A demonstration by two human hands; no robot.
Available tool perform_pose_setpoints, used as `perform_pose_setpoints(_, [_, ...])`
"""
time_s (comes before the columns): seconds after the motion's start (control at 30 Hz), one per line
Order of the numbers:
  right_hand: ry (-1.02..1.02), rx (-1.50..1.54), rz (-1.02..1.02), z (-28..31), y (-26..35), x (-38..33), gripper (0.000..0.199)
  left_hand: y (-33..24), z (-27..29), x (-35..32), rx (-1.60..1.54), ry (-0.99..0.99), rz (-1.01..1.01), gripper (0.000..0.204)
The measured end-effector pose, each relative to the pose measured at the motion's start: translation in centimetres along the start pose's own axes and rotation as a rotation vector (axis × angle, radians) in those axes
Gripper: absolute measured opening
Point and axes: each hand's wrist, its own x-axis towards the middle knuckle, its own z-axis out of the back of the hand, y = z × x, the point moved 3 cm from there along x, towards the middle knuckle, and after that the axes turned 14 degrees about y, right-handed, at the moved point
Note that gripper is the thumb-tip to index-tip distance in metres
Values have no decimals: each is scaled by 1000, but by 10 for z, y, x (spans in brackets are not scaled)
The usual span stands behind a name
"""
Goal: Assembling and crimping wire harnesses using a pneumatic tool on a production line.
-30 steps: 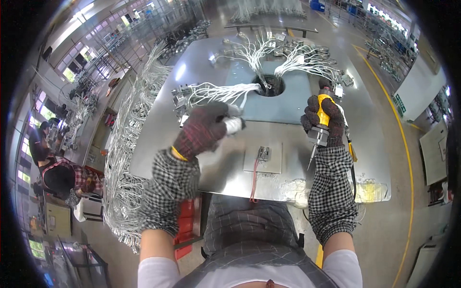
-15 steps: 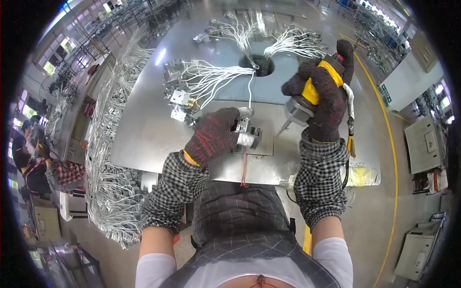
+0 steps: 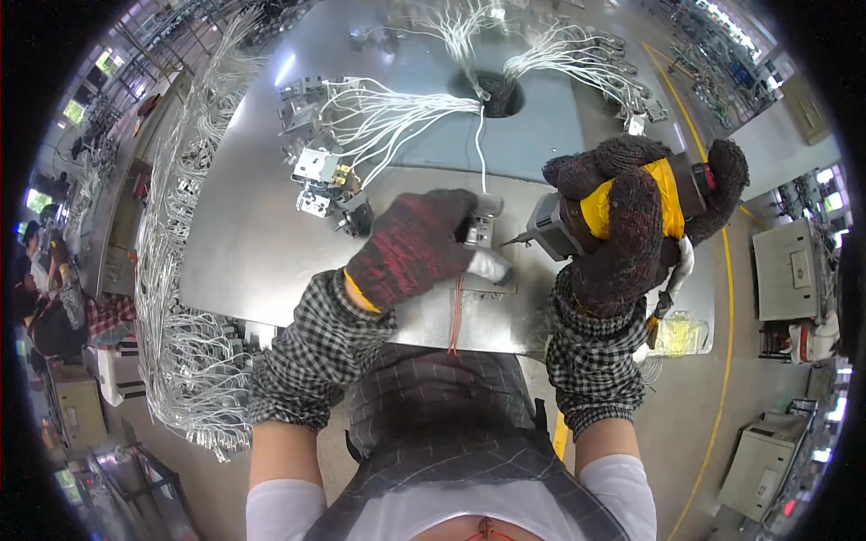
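My left hand (image 3: 410, 245), in a dark red and black knit glove with pale tips on thumb and finger, is closed on a small metal connector housing (image 3: 479, 234). The housing is held at a fixture plate (image 3: 508, 281) near the table's front edge; a white cable (image 3: 480, 153) runs up from it. Below, thin reddish wires (image 3: 456, 316) hang toward the edge. In its dark brown glove, my right hand (image 3: 622, 212) grips a power screwdriver (image 3: 552, 227) wrapped in yellow tape. Its bit points left at the housing, a small gap apart.
White cable bundles (image 3: 406, 113) with metal ends fan out from a round hole (image 3: 505, 99) in the metal table (image 3: 244, 225). A long rack of white cables (image 3: 176, 298) stands along the left. Yellowish tape (image 3: 681, 335) covers the front right corner. Another person (image 3: 68, 307) is at far left.
My right hand has moved right and slightly down, turning the screwdriver from pointing downward to pointing left at the housing. My left hand still holds the housing. The head view has shifted a little.
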Motion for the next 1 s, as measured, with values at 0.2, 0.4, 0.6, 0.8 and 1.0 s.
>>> perform_pose_setpoints(0.2, [-48,-72,-33,-2,2,-2,74,0,-4,-1,214,55,-24,69])
perform_pose_setpoints(0.4, [51,-43,-40,-22,4,-11,76,3,-8,-4,223,-16,-98,66])
perform_pose_setpoints(0.6, [80,38,19,-15,-1,-9,78,7,-7,-5,177,-40,-93,64])
perform_pose_setpoints(0.8, [62,-153,21,-13,0,-10,78,1,-6,-11,178,-32,-60,69])
perform_pose_setpoints(1.0, [41,310,46,-13,-12,-8,76,8,80,-41,663,-859,42,69])
